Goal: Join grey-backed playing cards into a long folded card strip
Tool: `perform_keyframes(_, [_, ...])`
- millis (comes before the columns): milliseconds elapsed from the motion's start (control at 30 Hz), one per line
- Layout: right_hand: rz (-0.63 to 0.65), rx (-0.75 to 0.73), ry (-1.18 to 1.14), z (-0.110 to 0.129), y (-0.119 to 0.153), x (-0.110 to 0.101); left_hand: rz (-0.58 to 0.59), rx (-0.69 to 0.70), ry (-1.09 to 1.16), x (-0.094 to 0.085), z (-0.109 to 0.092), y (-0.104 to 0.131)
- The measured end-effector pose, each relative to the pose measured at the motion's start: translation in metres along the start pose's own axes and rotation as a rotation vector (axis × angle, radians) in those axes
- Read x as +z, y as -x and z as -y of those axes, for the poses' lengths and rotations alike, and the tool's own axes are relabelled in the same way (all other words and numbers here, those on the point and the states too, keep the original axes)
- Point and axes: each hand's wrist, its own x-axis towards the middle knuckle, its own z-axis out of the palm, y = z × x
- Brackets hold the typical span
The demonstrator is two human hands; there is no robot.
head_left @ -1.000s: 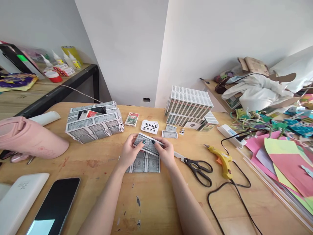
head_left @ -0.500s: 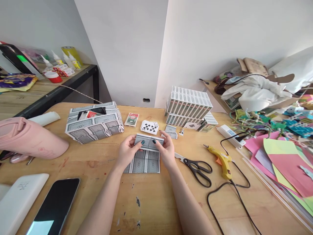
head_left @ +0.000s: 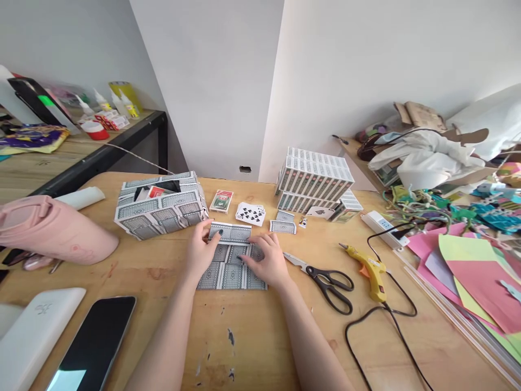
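Grey-patterned playing cards form the work between the two hands. At the centre of the table, a flat panel lies with its card backs up, pale seams running between the cards. Its near edge looks straight. As judged from here, that part is assembled; whether glue holds it cannot be told.

Above the panel's far part sits a card strip, with a pale border along its near edge. The left hand pinches its left end, thumb on top. The right hand is loosely spread, its fingers at the strip's right end and its thumb apart from them, over the panel. The strip appears formed but not yet fixed; whether it touches the panel cannot be told.

Far left stands a card-covered box, open on top, with a red-and-white item inside. Its visible sides are covered, and that portion is judged largely complete. Far right stands a stacked block of card boxes, apart from the panel.

Material remains unused: a card pack and loose face-up cards lie beyond the hands, and small patterned pieces lie to their right. Scissors and a yellow glue gun rest on the right, both untouched.
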Motion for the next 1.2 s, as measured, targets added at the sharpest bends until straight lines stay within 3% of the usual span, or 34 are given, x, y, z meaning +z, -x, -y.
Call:
perform_keyframes(200, [0.073, 0.038, 0.149, 0.001, 0.002, 0.001, -0.103, 0.199, -0.328, -0.003, 0.001, -0.001])
perform_keyframes(400, [0.054, 0.085, 0.032, 0.002, 0.002, -0.006, -0.182, 0.305, -0.316, -0.004, -0.001, -0.003])
perform_keyframes(567, [0.033, 0.134, -0.163, -0.005, 0.002, -0.010, -0.026, 0.329, -0.260, -0.004, -0.004, -0.001])
perform_keyframes(733, [0.083, 0.006, 0.059, -0.004, 0.003, -0.006, 0.150, 0.359, -0.300, 0.000, -0.003, 0.001])
perform_keyframes(867, [0.037, 0.042, 0.097, -0.004, 0.003, -0.003, 0.145, 0.374, -0.329, 0.002, -0.001, 0.000])
perform_keyframes(1100, [-0.195, 0.150, 0.203, -0.027, -0.006, -0.013, 0.151, 0.384, -0.345, -0.001, -0.002, -0.001])
perform_keyframes(1200, [-0.163, 0.203, 0.242, -0.041, -0.013, -0.024, 0.164, 0.402, -0.358, 0.000, -0.001, -0.001])
